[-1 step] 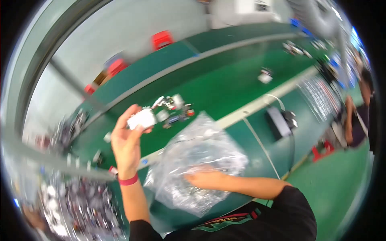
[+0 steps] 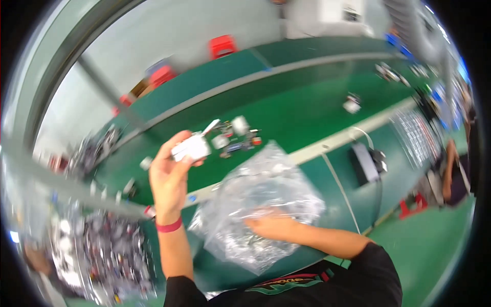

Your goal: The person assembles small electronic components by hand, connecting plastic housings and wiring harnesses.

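My left hand (image 2: 170,176), with a red band at the wrist, is raised above the green bench. Its thumb and fingers are closed on a small white block-shaped piece (image 2: 192,148), too blurred to name further. My right hand (image 2: 268,224) reaches into a large clear plastic bag (image 2: 286,179) on the bench in front of me. Through the film its fingers look smeared, and what they touch is hidden. Just beyond the white piece lies a loose cluster of small electronic parts (image 2: 235,146), white, black and orange.
A heap of bagged parts (image 2: 112,250) fills the lower left. At right are a dark box-shaped device (image 2: 364,163) with a cable, and a clear bag of pieces (image 2: 414,135). Red stools (image 2: 222,46) stand beyond the bench. A person (image 2: 452,171) is at far right.
The whole view has shifted slightly, so the bench and its things sit further right in the picture. My left hand keeps the white piece; my right hand stays in the bag.
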Demonstrator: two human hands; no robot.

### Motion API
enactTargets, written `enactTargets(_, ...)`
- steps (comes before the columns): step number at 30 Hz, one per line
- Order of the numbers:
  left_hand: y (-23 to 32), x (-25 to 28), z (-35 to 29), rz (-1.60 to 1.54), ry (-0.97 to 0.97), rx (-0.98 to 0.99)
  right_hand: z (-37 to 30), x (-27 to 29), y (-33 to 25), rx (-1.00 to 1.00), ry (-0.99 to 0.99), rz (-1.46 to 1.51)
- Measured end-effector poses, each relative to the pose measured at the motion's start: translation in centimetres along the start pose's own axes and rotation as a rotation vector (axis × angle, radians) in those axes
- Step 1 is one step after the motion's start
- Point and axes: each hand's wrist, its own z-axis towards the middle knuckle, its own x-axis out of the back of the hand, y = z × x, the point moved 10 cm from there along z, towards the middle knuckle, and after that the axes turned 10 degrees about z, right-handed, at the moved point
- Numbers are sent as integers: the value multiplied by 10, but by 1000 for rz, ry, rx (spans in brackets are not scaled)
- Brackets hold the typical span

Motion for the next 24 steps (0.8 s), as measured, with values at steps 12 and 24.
enactTargets(12,10,107,-65,-53,282,24,16,77,-113,103,-306,469)
enactTargets(24,14,96,-70,13,308,30,84,159,-80,135,558,1373)
